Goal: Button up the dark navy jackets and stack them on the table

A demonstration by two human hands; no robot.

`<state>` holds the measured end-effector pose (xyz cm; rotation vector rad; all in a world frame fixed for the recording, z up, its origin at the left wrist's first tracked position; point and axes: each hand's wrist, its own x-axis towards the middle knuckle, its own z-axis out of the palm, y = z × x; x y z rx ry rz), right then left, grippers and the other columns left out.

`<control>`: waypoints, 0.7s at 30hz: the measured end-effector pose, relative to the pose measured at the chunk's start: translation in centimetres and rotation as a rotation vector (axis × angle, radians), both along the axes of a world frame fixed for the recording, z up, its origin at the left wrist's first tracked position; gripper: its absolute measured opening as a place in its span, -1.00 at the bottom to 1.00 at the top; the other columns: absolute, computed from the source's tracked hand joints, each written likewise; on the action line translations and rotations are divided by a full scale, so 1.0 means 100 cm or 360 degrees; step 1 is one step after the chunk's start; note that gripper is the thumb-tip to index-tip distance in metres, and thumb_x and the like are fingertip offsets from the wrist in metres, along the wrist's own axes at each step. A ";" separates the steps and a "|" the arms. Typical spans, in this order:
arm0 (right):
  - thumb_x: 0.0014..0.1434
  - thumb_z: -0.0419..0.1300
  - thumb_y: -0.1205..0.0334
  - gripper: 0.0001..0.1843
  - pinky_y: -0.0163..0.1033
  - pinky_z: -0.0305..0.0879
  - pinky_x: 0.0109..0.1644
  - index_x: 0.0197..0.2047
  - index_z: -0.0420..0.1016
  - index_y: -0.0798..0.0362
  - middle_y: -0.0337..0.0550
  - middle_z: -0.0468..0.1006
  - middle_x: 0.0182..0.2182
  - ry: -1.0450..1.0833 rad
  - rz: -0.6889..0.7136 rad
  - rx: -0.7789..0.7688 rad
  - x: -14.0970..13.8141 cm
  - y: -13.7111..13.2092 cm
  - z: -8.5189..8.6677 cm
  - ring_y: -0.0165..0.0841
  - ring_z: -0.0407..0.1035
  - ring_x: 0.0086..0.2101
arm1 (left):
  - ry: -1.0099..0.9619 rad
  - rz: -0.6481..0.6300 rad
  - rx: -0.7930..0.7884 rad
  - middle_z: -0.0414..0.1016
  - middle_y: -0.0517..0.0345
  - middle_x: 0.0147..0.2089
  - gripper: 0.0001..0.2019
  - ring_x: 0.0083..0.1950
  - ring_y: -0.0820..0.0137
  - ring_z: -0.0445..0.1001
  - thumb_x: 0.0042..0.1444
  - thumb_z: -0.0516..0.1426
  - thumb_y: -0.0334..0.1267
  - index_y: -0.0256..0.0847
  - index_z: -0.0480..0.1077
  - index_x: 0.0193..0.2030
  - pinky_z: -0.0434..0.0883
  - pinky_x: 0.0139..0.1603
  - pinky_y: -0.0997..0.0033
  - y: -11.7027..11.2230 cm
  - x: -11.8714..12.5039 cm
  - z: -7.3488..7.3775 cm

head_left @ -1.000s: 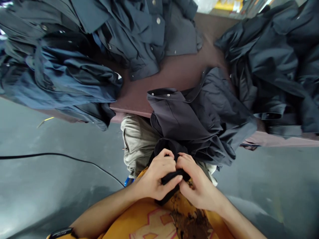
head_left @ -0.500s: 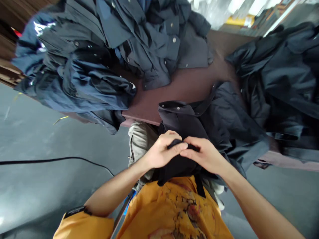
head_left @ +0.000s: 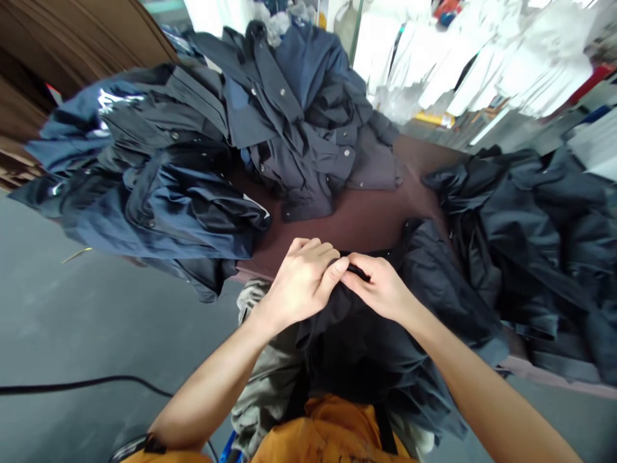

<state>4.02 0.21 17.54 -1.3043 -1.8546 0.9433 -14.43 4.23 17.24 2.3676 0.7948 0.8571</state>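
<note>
My left hand [head_left: 299, 283] and right hand [head_left: 378, 286] were closed, pinching the top of a black shirt [head_left: 359, 360] that hung against my front, just off the edge of a brown table [head_left: 359, 222] heaped with dark navy shirts [head_left: 294, 122].

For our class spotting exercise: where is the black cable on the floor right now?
In the head view, the black cable lies on the grey floor at lower left, running from the picture's left edge toward the person's left forearm.

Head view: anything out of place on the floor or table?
A black cable trails loose across the grey floor, and a thin yellow strip lies near the brown table; both look stray.
</note>
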 end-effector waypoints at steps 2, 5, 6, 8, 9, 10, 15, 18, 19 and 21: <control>0.35 0.10 0.10 -0.77 -0.36 0.15 -0.38 -0.29 0.36 0.06 -0.30 0.38 -0.45 -0.0007 -0.0020 0.0028 0.000 0.008 -0.001 -0.46 0.22 -0.46 | 0.0144 0.0139 0.0185 0.34 0.11 -0.33 -0.59 -0.25 0.31 0.28 0.47 -0.15 -0.11 -0.22 0.31 -0.35 0.18 -0.10 0.22 0.006 0.004 0.002; 0.34 0.11 0.14 -0.82 -0.36 0.18 -0.37 -0.25 0.39 0.06 -0.29 0.43 -0.43 -0.0025 -0.0072 0.0021 0.002 0.019 -0.003 -0.45 0.26 -0.45 | 0.0167 0.0243 0.0222 0.35 0.05 -0.27 -0.59 -0.21 0.26 0.27 0.45 -0.14 -0.07 -0.23 0.34 -0.31 0.19 -0.10 0.20 0.018 0.011 -0.001; 0.34 0.11 0.14 -0.81 -0.36 0.18 -0.37 -0.27 0.39 0.06 -0.30 0.42 -0.45 -0.0035 -0.0079 0.0016 0.004 0.022 -0.002 -0.46 0.25 -0.46 | 0.0121 0.0224 0.0164 0.34 0.05 -0.27 -0.59 -0.20 0.26 0.26 0.46 -0.15 -0.07 -0.23 0.33 -0.31 0.19 -0.10 0.20 0.022 0.013 -0.003; 0.35 0.13 0.10 -0.76 -0.36 0.18 -0.36 -0.30 0.39 0.06 -0.31 0.40 -0.47 -0.0069 -0.0078 0.0016 0.011 0.029 0.000 -0.46 0.25 -0.45 | -0.0085 0.0084 -0.0065 0.32 0.08 -0.28 -0.59 -0.19 0.28 0.26 0.45 -0.14 -0.06 -0.22 0.29 -0.34 0.21 -0.09 0.22 0.034 0.018 -0.010; 0.36 0.13 0.09 -0.75 -0.35 0.20 -0.33 -0.30 0.39 0.06 -0.30 0.40 -0.45 -0.0091 -0.0082 0.0026 0.015 0.033 0.003 -0.45 0.27 -0.43 | -0.0239 -0.0033 -0.0250 0.32 0.09 -0.28 -0.59 -0.19 0.29 0.27 0.44 -0.13 -0.05 -0.22 0.28 -0.35 0.22 -0.08 0.24 0.040 0.019 -0.013; 0.37 0.13 0.07 -0.75 -0.35 0.22 -0.29 -0.28 0.39 0.06 -0.28 0.42 -0.42 -0.0110 -0.0102 0.0050 0.019 0.036 0.006 -0.43 0.30 -0.39 | -0.0420 -0.0163 -0.0478 0.32 0.09 -0.27 -0.60 -0.19 0.30 0.28 0.43 -0.12 -0.03 -0.22 0.27 -0.34 0.23 -0.09 0.26 0.047 0.021 -0.017; 0.41 0.05 -0.01 -0.70 -0.30 0.24 -0.21 -0.26 0.32 0.02 -0.22 0.37 -0.35 -0.0220 -0.0173 0.0109 0.036 0.048 0.025 -0.36 0.30 -0.31 | -0.0978 -0.0557 -0.1562 0.18 0.25 -0.40 -0.68 -0.37 0.45 0.21 0.23 0.12 -0.01 -0.22 0.21 -0.35 0.18 -0.33 0.43 0.077 0.028 -0.032; 0.40 0.05 -0.05 -0.65 -0.31 0.20 -0.28 -0.33 0.26 0.01 -0.26 0.29 -0.40 -0.0247 -0.0131 -0.0002 0.047 0.059 0.022 -0.38 0.23 -0.36 | -0.0718 -0.0525 -0.1524 0.12 0.31 -0.47 -0.64 -0.43 0.50 0.14 0.21 0.14 0.00 -0.21 0.19 -0.41 0.11 -0.39 0.47 0.091 0.035 -0.040; 0.38 0.06 -0.07 -0.63 -0.32 0.18 -0.30 -0.35 0.24 0.01 -0.27 0.27 -0.41 -0.0241 -0.0135 -0.0053 0.052 0.065 0.016 -0.39 0.21 -0.38 | -0.0616 -0.0443 -0.1402 0.13 0.31 -0.47 -0.65 -0.43 0.49 0.14 0.23 0.12 -0.01 -0.21 0.20 -0.42 0.11 -0.39 0.48 0.096 0.039 -0.043; 0.35 0.08 -0.11 -0.60 -0.33 0.13 -0.35 -0.38 0.21 0.02 -0.30 0.24 -0.43 -0.0215 -0.0139 -0.0184 0.064 0.082 -0.004 -0.41 0.18 -0.41 | -0.0406 -0.0178 -0.1157 0.21 0.29 -0.47 -0.70 -0.41 0.47 0.21 0.26 0.07 -0.09 -0.21 0.23 -0.42 0.14 -0.37 0.47 0.106 0.048 -0.051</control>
